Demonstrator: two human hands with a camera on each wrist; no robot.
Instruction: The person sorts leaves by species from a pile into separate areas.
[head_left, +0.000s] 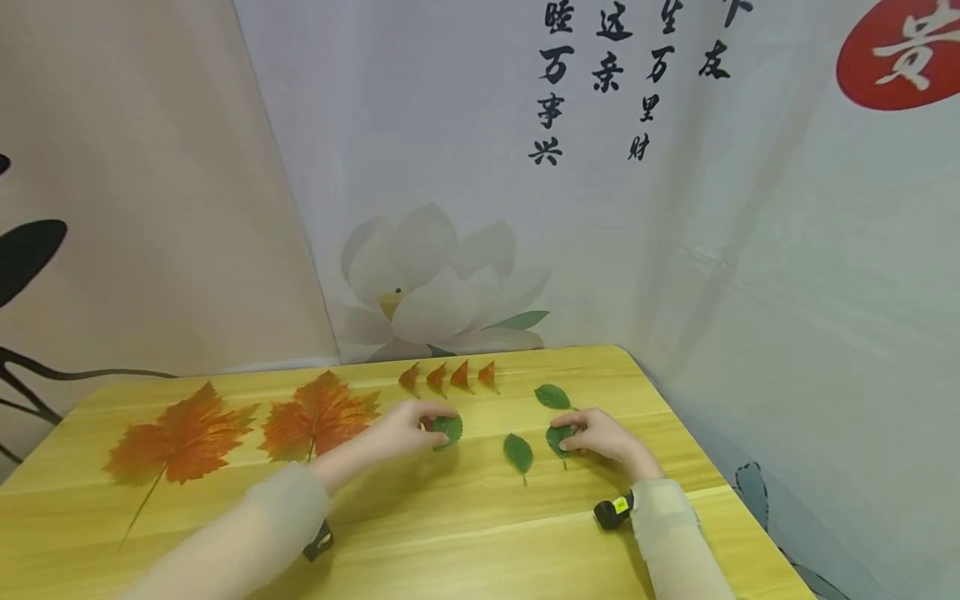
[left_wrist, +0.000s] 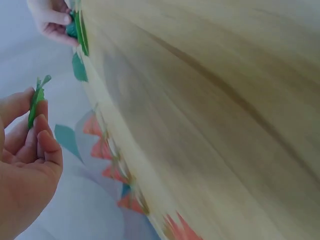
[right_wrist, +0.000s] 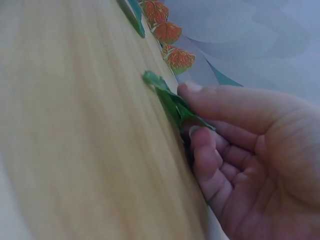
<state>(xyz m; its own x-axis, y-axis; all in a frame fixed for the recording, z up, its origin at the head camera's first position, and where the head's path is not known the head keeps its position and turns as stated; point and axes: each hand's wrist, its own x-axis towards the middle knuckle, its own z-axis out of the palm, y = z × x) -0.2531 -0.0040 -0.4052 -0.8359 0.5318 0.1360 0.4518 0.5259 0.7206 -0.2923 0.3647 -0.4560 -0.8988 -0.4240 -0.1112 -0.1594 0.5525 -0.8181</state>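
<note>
My left hand [head_left: 401,432] pinches a green leaf [head_left: 451,430] between thumb and fingers, raised over the table. In the left wrist view the same leaf stands edge-on in the fingertips. To the right, my right hand [head_left: 609,437] holds another green leaf [head_left: 557,439] by thumb and fingers, low over the wood with its stem pointing toward me. The right wrist view shows this leaf [right_wrist: 172,104] close to the tabletop, partly hidden by the fingers. Between the hands lies a third green leaf [head_left: 517,453], and behind the right hand a fourth [head_left: 552,397].
Several small orange leaves [head_left: 460,377] line up along the back of the yellow wooden table [head_left: 480,550]. Two large orange maple leaves, one far left [head_left: 183,437] and one nearer [head_left: 318,417], lie beyond the left forearm. A printed curtain [head_left: 435,167] hangs behind.
</note>
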